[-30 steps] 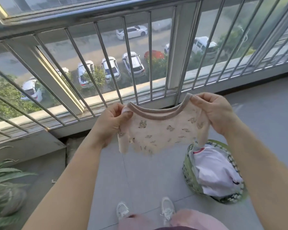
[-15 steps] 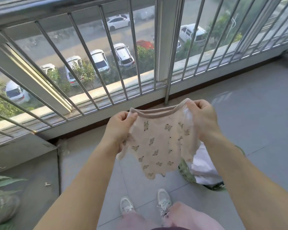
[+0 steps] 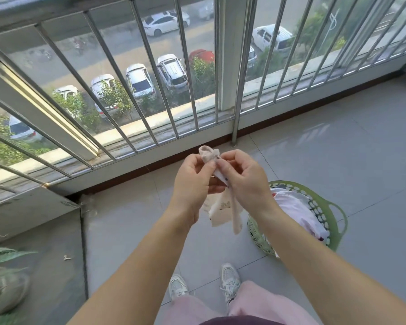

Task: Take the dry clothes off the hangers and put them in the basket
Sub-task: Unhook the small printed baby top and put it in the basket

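Where the hands meet, the small top (image 3: 223, 207) is largely hidden. Its bunched collar is pinched between left hand (image 3: 193, 181) and right hand (image 3: 243, 177), the rest hung below beside the basket (image 3: 338, 221).

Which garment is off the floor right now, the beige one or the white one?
The beige printed top, pinched between the left hand and right hand. The white garment already lies in the green basket.

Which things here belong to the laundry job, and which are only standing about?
Job: small beige printed cloth top, pinched by left hand and right hand; round green plastic basket holding white clothes.
Standing about: green potted plant; metal railing.
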A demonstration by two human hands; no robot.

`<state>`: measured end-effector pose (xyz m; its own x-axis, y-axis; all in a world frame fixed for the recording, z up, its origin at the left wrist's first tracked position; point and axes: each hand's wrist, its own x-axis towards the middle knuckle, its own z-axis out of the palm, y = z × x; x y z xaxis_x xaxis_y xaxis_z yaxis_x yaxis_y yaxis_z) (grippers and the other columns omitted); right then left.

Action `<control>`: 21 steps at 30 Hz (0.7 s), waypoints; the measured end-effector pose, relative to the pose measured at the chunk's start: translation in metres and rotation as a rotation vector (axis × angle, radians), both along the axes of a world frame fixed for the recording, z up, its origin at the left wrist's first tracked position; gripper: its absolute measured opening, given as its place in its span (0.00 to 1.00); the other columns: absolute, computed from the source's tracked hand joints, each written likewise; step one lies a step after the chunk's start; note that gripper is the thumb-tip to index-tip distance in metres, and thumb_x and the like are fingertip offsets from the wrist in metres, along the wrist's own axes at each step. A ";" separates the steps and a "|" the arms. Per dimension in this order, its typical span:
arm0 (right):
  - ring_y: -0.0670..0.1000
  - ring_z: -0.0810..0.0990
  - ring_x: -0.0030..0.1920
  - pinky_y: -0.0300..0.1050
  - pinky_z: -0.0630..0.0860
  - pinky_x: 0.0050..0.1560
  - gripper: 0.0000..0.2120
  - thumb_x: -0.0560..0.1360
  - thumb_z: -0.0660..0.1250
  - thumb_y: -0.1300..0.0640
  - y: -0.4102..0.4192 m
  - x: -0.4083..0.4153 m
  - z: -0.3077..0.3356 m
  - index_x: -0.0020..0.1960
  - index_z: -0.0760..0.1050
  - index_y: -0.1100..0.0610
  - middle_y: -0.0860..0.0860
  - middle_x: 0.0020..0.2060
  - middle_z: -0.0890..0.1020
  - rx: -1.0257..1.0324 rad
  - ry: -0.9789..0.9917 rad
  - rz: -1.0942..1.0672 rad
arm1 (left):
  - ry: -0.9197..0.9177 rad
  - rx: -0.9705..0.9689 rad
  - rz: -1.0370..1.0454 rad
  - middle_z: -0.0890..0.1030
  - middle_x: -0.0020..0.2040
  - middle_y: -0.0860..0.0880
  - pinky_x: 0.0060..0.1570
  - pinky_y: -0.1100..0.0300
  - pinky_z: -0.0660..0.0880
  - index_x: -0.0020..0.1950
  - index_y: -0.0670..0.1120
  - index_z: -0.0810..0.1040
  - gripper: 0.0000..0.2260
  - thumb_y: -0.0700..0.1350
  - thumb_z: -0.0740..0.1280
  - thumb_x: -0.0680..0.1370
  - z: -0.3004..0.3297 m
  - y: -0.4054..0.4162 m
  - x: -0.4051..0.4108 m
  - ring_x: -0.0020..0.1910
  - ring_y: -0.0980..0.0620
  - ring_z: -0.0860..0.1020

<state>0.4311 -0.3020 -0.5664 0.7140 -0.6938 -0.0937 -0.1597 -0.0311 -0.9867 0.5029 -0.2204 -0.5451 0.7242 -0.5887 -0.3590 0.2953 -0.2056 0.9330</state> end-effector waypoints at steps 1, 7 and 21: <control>0.41 0.77 0.35 0.35 0.74 0.36 0.04 0.76 0.66 0.57 -0.003 0.000 0.001 0.44 0.78 0.55 0.47 0.34 0.80 -0.001 -0.013 0.020 | -0.005 -0.004 0.001 0.80 0.37 0.45 0.32 0.61 0.78 0.50 0.42 0.72 0.06 0.44 0.61 0.80 0.002 -0.002 -0.001 0.31 0.52 0.81; 0.37 0.75 0.32 0.29 0.71 0.34 0.03 0.73 0.71 0.56 -0.016 0.000 0.004 0.43 0.77 0.55 0.44 0.33 0.78 -0.057 0.009 0.094 | 0.021 -0.005 -0.002 0.83 0.44 0.39 0.39 0.54 0.81 0.56 0.41 0.75 0.14 0.48 0.54 0.82 0.013 -0.011 -0.001 0.38 0.46 0.83; 0.52 0.74 0.38 0.47 0.72 0.43 0.04 0.69 0.72 0.50 -0.070 -0.017 0.033 0.40 0.80 0.50 0.56 0.36 0.77 0.022 -0.014 0.390 | -0.679 0.367 -0.602 0.64 0.58 0.57 0.66 0.47 0.65 0.48 0.63 0.74 0.18 0.54 0.72 0.61 0.018 -0.031 0.025 0.65 0.50 0.65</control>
